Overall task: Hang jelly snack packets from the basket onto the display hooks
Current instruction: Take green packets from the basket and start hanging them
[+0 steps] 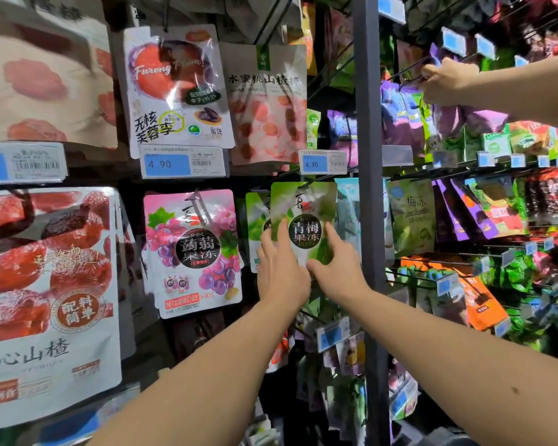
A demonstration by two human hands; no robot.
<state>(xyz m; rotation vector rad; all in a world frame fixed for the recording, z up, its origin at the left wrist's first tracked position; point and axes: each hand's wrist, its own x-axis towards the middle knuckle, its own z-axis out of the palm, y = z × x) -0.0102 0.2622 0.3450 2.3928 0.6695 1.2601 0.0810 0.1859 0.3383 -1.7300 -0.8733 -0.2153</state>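
Observation:
A green jelly packet (303,204) with a black round label is held up against the rack, its top edge at a display hook (306,185). My left hand (279,268) grips its lower left side, thumb on the front. My right hand (335,262) holds its lower right side, thumb across the front. Behind it hangs another green packet (255,220) on the same hook row. A pink grape jelly packet (192,249) hangs to the left. The basket is out of view.
A dark upright post (369,220) stands just right of my hands. Another person's hand (448,82) reaches in at the upper right among purple packets. Price tags (182,164) and large red snack bags (45,300) hang to the left.

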